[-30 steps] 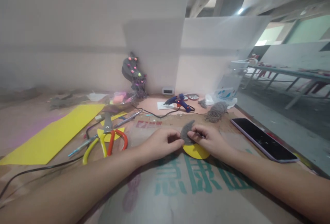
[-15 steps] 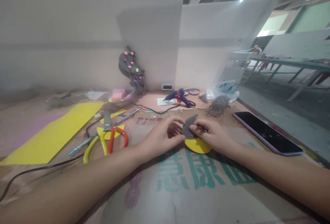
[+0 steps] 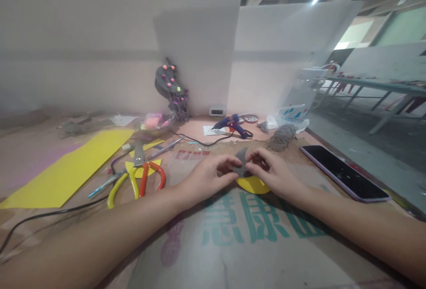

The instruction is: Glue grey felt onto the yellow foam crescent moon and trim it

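Above the table's middle is a curved yellow card shape [image 3: 253,185], its upper part covered by a grey, yarn-like layer [image 3: 242,164] that ends in a point. My left hand [image 3: 213,173] pinches its left edge between thumb and fingers. On the opposite side, my right hand [image 3: 274,171] is closed at the grey part, thumb and fingertips together near its right edge. Whether a loose strand runs between those fingertips is too small to tell. Orange-and-yellow handled scissors [image 3: 143,176] lie left of my hands, on top of yellow card scraps.
A blue glue gun [image 3: 234,126] stands behind my hands, its cable running left. Grey yarn [image 3: 282,138] lies at the back right, near a phone [image 3: 344,172]. Yellow card [image 3: 71,169] covers the left side. A grey crescent ornament with coloured balls [image 3: 168,82] stands against the wall.
My right hand has shifted slightly, its fingers now higher and more curled at the grey part's edge. The card shape has turned a little. My left hand keeps its grip.
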Tool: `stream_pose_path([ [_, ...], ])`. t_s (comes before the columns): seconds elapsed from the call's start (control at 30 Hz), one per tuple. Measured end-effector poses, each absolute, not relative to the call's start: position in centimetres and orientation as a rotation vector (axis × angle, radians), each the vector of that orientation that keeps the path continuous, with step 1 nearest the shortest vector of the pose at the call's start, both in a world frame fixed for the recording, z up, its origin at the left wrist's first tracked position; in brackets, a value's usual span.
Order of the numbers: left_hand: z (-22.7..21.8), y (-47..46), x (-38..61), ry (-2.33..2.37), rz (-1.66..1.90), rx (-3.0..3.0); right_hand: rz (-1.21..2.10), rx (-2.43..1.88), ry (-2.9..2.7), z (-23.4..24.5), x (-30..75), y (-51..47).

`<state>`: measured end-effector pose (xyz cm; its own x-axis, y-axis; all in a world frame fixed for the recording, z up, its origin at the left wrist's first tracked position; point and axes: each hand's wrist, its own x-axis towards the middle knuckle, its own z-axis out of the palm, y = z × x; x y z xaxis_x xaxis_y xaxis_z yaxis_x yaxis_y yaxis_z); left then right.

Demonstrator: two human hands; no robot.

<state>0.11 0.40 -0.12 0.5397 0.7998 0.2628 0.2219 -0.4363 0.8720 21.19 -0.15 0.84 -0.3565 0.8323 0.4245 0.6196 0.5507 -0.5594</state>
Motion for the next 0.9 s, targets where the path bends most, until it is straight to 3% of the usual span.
stream_pose_path([
  [0.3,-0.3,0.9,-0.1,0.869,0.927,1.952,-0.076,-0.889,-2.389,1.0,22.5,-1.6],
  [0.9,0.1,0.3,0.0,0.848,0.922,1.82,-0.065,-1.037,-2.365,0.6,21.8,-1.0],
])
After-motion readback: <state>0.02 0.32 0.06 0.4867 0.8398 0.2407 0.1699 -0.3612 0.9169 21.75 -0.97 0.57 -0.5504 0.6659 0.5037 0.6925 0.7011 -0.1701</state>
